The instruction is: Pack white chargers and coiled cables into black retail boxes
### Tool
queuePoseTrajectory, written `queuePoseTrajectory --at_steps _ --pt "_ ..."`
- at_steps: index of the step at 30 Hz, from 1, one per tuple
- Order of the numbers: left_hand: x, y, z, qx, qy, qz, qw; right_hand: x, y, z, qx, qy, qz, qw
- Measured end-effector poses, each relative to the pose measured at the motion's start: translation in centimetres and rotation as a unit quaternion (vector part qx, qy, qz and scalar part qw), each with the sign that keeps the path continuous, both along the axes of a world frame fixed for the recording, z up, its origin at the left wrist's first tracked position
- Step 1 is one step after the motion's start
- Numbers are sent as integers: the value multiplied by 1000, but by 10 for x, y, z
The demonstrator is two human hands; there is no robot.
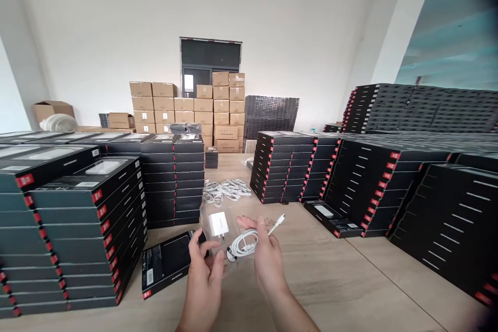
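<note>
My left hand [204, 264] grips the lower left edge of a clear plastic tray [210, 218]. A white charger plug [218, 224] sits in that tray, its prongs pointing down. Between the thumb and fingers of my right hand [268, 254] is a coiled white charging cable [245, 244], held against the tray's right side, one connector sticking up past the thumb. A round black tag or tie [231, 254] is on the coil. Behind my left hand a black flat box [167, 262] lies tilted on the wooden table [311, 275].
More white cables [229, 190] lie in a loose pile further back. Tall stacks of black boxes [120, 218] stand on the left, and others [361, 187] on the right. One single box [330, 220] lies at the right stack's foot. Brown cartons [194, 109] are piled by the wall.
</note>
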State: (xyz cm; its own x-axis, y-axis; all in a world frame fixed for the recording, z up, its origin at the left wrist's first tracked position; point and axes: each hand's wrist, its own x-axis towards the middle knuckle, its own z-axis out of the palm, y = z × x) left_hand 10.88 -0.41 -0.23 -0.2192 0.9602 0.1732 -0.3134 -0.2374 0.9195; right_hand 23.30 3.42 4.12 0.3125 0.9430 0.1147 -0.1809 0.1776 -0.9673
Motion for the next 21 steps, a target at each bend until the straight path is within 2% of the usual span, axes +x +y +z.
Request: queuePoseTrajectory --at_steps 4,9,10,12,14,16,18,21 --pt "9 -2 -2 -16 -123 -26 992 -13 -4 -11 6 -61 -19 998" --pt "0 1 -2 -16 -158 -69 985 -27 -9 -25 91 -153 4 984" --pt "-5 2 0 -16 -158 -66 985 -28 -9 -25 104 -165 21 980" --pt "-15 4 7 -17 -163 -61 985 -25 -9 -23 105 -157 108 976" --pt "-25 4 16 -25 -178 -61 982 -18 -7 -18 81 -95 223 967" --pt "-32 3 24 -37 -196 -62 978 -9 -4 -11 45 -21 292 955" --pt "-35 1 29 -48 -201 -68 976 -2 -1 -7 10 11 291 957" --pt "-36 0 29 -57 -183 -78 978 1 -1 -6 -9 -28 280 959"
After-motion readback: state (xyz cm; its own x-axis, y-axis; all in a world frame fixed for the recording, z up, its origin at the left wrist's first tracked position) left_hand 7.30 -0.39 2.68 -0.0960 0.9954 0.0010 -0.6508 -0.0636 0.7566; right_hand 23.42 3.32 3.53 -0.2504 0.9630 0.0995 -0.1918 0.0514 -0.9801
